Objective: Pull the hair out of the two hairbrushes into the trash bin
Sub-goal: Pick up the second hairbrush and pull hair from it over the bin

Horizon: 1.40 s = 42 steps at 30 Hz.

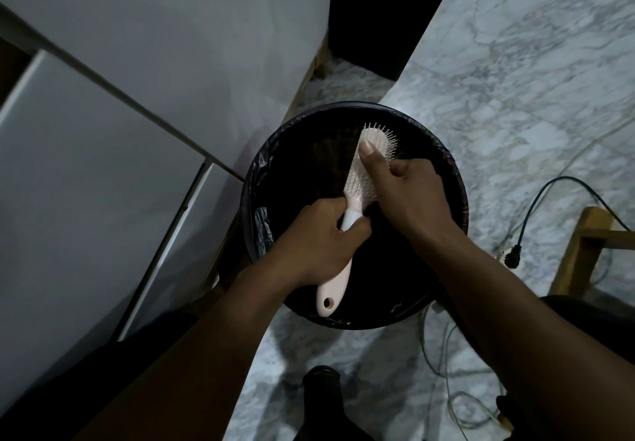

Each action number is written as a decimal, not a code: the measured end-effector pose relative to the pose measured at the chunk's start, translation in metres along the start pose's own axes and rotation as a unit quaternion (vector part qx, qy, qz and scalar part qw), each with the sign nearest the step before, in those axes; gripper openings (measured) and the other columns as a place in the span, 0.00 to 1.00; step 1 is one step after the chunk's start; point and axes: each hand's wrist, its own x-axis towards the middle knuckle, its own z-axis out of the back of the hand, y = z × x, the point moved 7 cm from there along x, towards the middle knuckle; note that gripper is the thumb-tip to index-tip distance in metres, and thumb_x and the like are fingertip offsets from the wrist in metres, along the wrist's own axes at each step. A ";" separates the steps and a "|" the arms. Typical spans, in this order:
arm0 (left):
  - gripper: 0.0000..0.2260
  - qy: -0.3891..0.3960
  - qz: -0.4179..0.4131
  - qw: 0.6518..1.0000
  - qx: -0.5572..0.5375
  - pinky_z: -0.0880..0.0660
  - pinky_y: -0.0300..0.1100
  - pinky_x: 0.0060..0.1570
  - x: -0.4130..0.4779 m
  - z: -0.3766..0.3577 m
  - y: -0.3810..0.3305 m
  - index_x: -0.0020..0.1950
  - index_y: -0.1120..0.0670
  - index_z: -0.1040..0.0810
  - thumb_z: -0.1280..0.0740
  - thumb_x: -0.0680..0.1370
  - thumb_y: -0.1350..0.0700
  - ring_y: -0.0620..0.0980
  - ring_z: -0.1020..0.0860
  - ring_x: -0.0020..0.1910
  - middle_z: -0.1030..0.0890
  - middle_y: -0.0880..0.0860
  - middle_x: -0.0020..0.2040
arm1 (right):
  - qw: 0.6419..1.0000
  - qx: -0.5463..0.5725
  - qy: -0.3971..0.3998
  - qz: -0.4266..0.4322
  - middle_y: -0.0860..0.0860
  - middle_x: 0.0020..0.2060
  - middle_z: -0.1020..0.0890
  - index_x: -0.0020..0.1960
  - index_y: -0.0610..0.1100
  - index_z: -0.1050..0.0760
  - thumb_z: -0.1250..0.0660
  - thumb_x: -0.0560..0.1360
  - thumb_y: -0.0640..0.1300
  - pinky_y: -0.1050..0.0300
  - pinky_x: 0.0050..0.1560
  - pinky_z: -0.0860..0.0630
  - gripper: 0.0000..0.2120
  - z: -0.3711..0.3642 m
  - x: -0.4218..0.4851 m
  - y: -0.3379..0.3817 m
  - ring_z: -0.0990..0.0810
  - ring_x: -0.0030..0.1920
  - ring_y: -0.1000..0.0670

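Note:
A pale pink hairbrush [357, 182] is held over the round black trash bin [458, 179], which is lined with a dark bag. My left hand [319, 241] is wrapped around the brush's handle, whose end with a hole sticks out below the hand. My right hand [402, 189] lies across the bristle side of the brush head, thumb stretched along the head and fingers curled into the bristles. Any hair between the fingers is too dark to make out. Only one brush is in view.
White cabinet panels [86, 165] rise on the left, close against the bin. Marble floor [515, 79] spreads to the right, with a black cable and plug [515, 251], thin wires and a wooden frame leg [580, 244]. A dark shoe [321, 392] shows below the bin.

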 end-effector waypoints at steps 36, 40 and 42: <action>0.13 -0.043 -0.012 0.999 0.006 0.30 0.40 0.30 0.003 0.016 -0.004 0.39 0.60 0.26 0.33 0.79 0.53 0.42 0.28 0.26 0.25 0.48 0.29 | 0.989 0.115 0.090 0.023 0.51 0.22 0.23 0.37 0.32 0.24 0.44 0.84 0.54 0.64 0.25 0.29 0.29 -0.016 0.000 0.000 0.25 0.21 0.55; 0.14 -0.061 -0.002 0.998 0.000 0.35 0.34 0.26 0.003 0.018 0.001 0.34 0.55 0.30 0.33 0.79 0.54 0.40 0.31 0.23 0.29 0.45 0.26 | 0.963 0.254 0.054 -0.066 0.49 0.28 0.22 0.42 0.40 0.23 0.41 0.83 0.54 0.62 0.27 0.27 0.21 -0.011 0.003 -0.008 0.24 0.26 0.54; 0.14 -0.055 -0.003 0.998 0.010 0.34 0.35 0.27 0.003 0.016 0.001 0.35 0.55 0.30 0.33 0.78 0.52 0.40 0.30 0.24 0.28 0.46 0.27 | 0.962 0.263 0.032 -0.059 0.50 0.36 0.18 0.48 0.43 0.22 0.34 0.79 0.58 0.60 0.31 0.24 0.18 -0.005 0.005 -0.007 0.20 0.32 0.55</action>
